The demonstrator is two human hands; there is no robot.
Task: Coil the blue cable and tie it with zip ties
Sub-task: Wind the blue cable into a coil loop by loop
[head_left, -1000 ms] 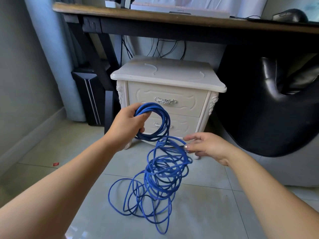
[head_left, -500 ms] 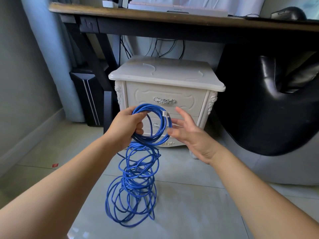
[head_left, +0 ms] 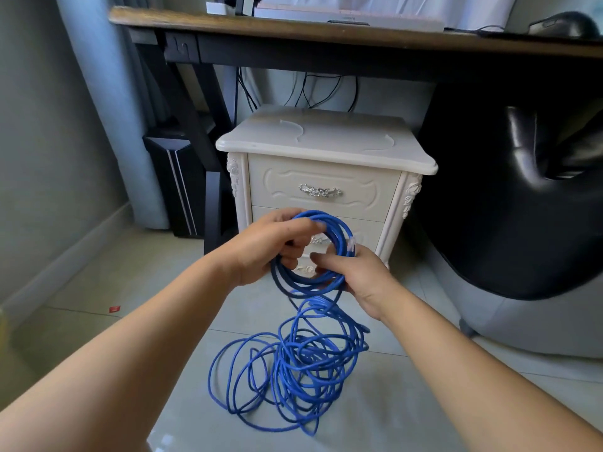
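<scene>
**A:** Where is the thin blue cable (head_left: 339, 236)?

**B:** Part of it is wound into a small coil, held up in front of the cream carved nightstand (head_left: 326, 141). The rest drops from the coil into a loose tangle (head_left: 303, 363) on the pale tiled floor (head_left: 98, 282).

**A:** And the hands?

**B:** The left hand (head_left: 264, 249) has its grip clamped on the coil's upper left, with the fingers curled through the ring. The right hand (head_left: 359, 282) has its grip closed round the lower right of the coil, with the thumb lying across the strands. A clear plastic plug (head_left: 351, 244) sits on the coil's right side, just above that hand.

**A:** What is around them?

**B:** A brown wooden table (head_left: 293, 27) stands behind the nightstand. A glossy black seat (head_left: 522, 223) is on the right, and a small red scrap (head_left: 114, 309) lies on the floor at the left.
</scene>
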